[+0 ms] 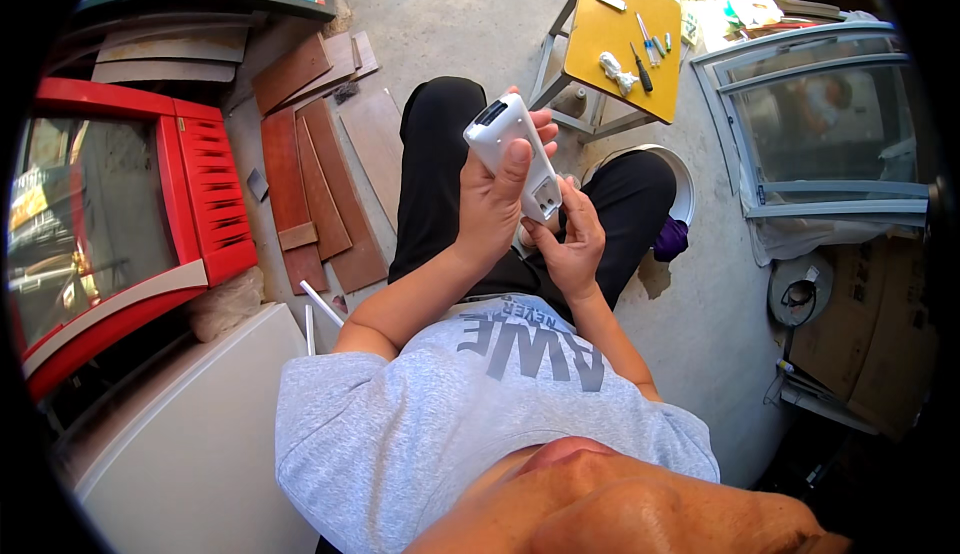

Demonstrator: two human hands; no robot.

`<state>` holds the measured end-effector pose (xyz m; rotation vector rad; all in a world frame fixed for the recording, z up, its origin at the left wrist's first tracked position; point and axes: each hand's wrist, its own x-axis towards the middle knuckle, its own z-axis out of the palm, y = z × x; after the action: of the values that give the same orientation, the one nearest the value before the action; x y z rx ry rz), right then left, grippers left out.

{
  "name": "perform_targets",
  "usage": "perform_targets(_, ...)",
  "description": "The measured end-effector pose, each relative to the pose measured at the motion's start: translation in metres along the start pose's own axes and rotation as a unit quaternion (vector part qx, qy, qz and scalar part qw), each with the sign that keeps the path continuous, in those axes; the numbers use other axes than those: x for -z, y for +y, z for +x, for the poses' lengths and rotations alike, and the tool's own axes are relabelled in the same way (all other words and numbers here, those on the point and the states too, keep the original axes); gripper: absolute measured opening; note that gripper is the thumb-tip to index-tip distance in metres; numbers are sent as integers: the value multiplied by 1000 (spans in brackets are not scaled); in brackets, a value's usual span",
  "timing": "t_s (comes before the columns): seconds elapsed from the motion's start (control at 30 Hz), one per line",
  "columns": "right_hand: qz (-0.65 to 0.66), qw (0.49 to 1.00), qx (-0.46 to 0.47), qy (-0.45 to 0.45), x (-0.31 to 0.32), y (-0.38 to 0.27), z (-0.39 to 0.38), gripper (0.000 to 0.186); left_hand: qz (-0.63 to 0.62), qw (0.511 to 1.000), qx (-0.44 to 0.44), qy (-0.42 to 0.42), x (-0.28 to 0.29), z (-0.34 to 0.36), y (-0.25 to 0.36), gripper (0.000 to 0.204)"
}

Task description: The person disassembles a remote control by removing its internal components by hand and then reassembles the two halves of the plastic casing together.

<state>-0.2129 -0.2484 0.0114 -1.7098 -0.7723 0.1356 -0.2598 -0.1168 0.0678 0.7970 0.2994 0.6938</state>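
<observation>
A white remote control, its dark window at the upper end, is tilted in front of me over my lap. My left hand wraps round its body, thumb across the side facing me and fingertips showing past the far edge. At the lower end, beside an open recess, my right hand pinches the remote between thumb and fingers. What lies inside the recess is too small to make out. Past my right knee, the yellow stool bears a black-handled screwdriver, a slim pen-like tool and crumpled white tissue.
A small white flat piece lies at the stool's far side. Brown wooden boards cover floor to my left, near a red glass-fronted cabinet. Grey-framed glass panels and cardboard stand at the right. A white basin sits behind my right knee.
</observation>
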Motion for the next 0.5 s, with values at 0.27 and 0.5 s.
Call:
perform_targets(0.27, -32, 999, 30, 12, 2, 4, 1, 59, 29, 998, -2, 47, -4, -1, 7, 43)
perform_targets(0.5, -76, 994, 77, 14, 5, 3, 2, 60, 49, 996, -18, 71, 0, 0, 12, 31)
